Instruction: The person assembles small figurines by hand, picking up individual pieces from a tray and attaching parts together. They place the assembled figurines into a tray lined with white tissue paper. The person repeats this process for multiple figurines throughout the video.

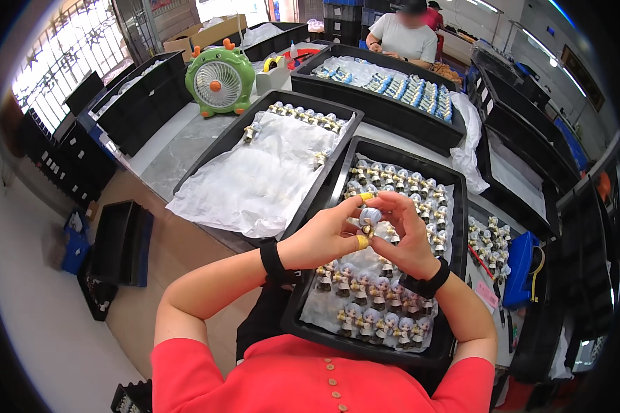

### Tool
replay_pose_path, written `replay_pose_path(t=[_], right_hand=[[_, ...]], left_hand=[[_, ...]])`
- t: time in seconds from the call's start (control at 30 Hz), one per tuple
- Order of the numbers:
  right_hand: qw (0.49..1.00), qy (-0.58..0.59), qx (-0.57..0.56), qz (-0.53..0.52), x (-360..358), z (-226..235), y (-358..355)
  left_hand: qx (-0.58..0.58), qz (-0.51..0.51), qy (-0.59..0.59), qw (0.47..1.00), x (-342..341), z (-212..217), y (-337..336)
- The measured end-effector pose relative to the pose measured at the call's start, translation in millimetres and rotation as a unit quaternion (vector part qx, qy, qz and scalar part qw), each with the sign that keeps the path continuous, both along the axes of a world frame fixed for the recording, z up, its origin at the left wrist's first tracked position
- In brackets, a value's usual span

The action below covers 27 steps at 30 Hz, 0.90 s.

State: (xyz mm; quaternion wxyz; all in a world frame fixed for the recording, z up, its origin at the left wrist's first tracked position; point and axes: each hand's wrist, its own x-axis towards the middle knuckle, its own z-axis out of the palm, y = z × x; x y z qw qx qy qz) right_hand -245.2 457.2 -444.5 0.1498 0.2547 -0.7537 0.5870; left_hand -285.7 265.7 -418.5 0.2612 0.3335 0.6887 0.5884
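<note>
Between both hands, above a black tray [455,337], I hold a small figurine [370,219] with pale grey-lilac hair. My left hand [331,230] pinches it from the left, with yellow wraps on the thumb and a fingertip. From the right, the fingers of my right hand [408,234] close on the same figurine. Rows of similar figurines [379,292] in white and gold lie on white paper in the tray below. Part of those rows is hidden under my hands. Black bands circle both wrists.
Left of it, another black tray [355,122] holds white paper [255,179] and several figurines along its far end. A green fan [220,79] stands behind. More figurines [489,241] and a blue box [522,268] are at right. Across the table, a person [405,38] sits behind a tray of blue-and-white pieces [410,89].
</note>
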Motion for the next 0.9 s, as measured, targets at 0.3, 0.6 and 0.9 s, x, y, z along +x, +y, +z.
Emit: replay_pose_path(t=[0.3,0.6,0.9], right_hand=[[0.996,0.067,-0.048,-0.039,-3.5,12.2,20.9],[0.994,0.066,0.081,-0.039,-0.5,16.4,15.2],[0.990,0.027,0.134,-0.017,1.4,8.6,4.1]], left_hand=[[0.105,0.011,-0.031,0.994,-0.9,12.7,39.7],[0.162,0.032,-0.122,0.979,3.5,0.8,24.9],[0.240,-0.033,-0.348,0.906,6.2,-15.6,-4.1]])
